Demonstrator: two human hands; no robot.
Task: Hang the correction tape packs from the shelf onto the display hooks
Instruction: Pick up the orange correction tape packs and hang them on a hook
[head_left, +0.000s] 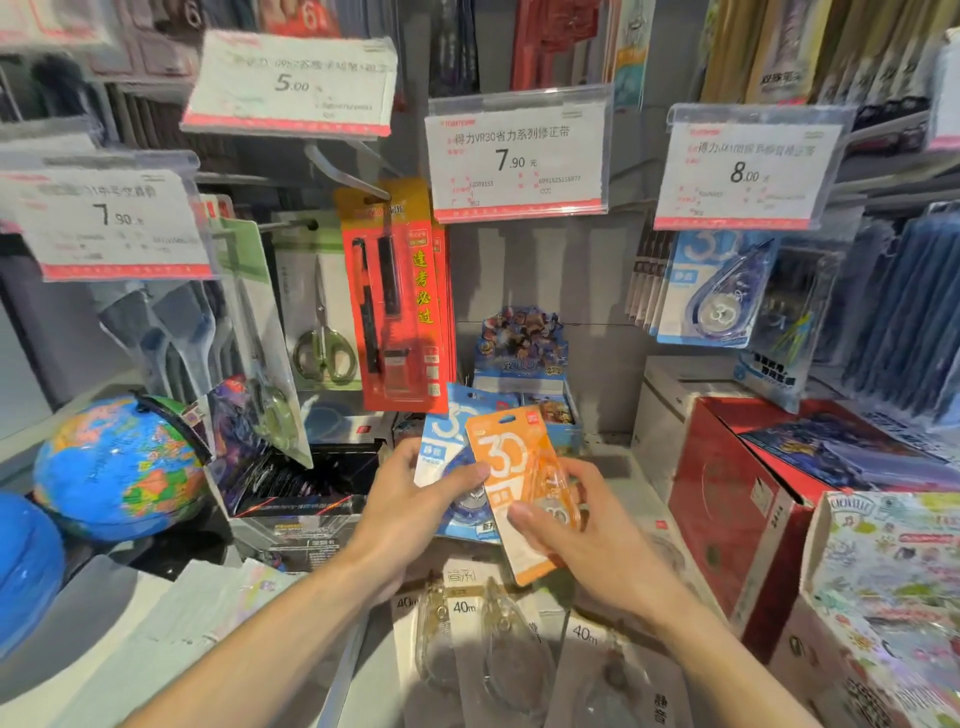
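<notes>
Your left hand (415, 493) grips a blue pack (441, 441), your right hand (576, 525) an orange pack (511, 467), both well below the 7.90 tag (519, 156) (nothing visibly hung there), clear packs (493, 639) lying lower on the shelf (623, 467).

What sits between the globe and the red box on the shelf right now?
In the head view, between the globe and the red box lie a black open carton and both hands, left hand and right hand, holding the orange pack over the blue pack.

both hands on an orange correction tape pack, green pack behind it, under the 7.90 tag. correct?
Not quite: the pack behind the orange pack is blue, not green. The head view shows it. Both the left hand and right hand do hold them under the 7.90 tag.
</notes>
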